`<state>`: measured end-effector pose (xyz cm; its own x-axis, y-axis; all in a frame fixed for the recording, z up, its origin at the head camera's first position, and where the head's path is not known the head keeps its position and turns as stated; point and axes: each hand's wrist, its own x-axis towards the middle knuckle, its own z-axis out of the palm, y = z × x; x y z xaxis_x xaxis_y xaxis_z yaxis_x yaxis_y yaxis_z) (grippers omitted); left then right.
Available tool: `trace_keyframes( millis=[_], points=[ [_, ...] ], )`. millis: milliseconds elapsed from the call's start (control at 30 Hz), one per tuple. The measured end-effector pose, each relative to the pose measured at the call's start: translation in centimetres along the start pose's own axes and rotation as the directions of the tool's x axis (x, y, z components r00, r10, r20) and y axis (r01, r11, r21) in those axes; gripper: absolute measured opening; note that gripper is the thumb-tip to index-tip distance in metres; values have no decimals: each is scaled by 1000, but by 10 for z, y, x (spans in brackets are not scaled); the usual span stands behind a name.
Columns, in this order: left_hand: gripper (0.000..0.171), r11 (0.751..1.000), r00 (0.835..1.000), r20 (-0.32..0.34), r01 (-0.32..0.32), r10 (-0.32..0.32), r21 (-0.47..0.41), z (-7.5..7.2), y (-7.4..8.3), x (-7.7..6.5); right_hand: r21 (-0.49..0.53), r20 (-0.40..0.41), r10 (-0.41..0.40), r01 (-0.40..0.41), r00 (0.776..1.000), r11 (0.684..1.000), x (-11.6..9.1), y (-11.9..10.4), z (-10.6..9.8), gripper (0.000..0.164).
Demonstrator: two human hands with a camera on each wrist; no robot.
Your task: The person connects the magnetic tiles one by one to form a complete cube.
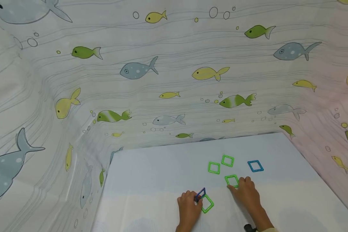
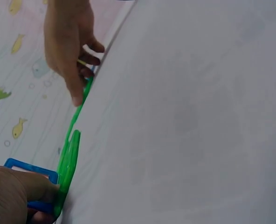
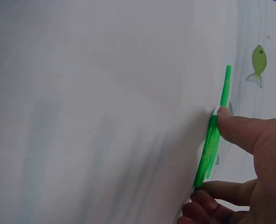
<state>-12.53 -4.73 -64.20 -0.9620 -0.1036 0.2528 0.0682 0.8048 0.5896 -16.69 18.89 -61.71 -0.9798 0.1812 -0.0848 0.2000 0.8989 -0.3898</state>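
My left hand [image 1: 188, 206] pinches a blue square magnetic tile frame [image 1: 199, 192], which stands tilted up at the edge of a green square tile frame [image 1: 209, 208] on the table. In the left wrist view, the thumb lies across the blue frame, right at the green one's edge. To the right, my right hand [image 1: 249, 195] spans another green square tile frame [image 1: 231, 176], gripping it between thumb and fingers. In the right wrist view this green frame [image 3: 206, 151] appears edge-on, low over the white surface, with the thumb at one end and a fingertip at the other.
Two more green square frames [image 1: 214, 163] lie farther back on the white table [image 1: 150, 174]. A blue diamond-shaped frame [image 1: 255, 170] lies at the back right. Fish-printed cloth [image 1: 174, 106] hangs behind the table and along its sides.
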Motion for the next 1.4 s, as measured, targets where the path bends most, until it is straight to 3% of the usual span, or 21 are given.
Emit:
trace_keyframes(
  millis=[133,233,600,800,967,1133,1233,1400],
  points=[
    [20,999,999,33,37,-37,12,5,-1,-10,21,39,14,-15,999,1000,-6,6,0,68],
    [23,999,999,14,37,-37,9,7,0,-14,45,32,-1,-1,1000,999,-8,8,0,65],
    [20,999,999,1,42,-42,32,7,-1,0,116,-39,-1,6,999,993,2,-3,-2,67],
    [22,998,999,-9,44,-43,43,7,-1,0,154,-17,-18,21,1000,988,3,-1,-1,68],
    [24,998,999,-21,45,-44,54,6,1,-8,191,4,-87,84,996,978,2,3,0,58],
    [25,996,999,-25,49,-48,73,5,0,-6,216,-23,-176,177,984,960,3,2,0,56],
    [24,998,999,-18,38,-37,58,6,-2,-7,215,-68,-196,207,978,955,0,4,0,53],
    [23,999,1000,-7,27,-26,36,4,-4,-4,318,-98,-184,206,978,925,-3,3,-4,45]
  ],
)
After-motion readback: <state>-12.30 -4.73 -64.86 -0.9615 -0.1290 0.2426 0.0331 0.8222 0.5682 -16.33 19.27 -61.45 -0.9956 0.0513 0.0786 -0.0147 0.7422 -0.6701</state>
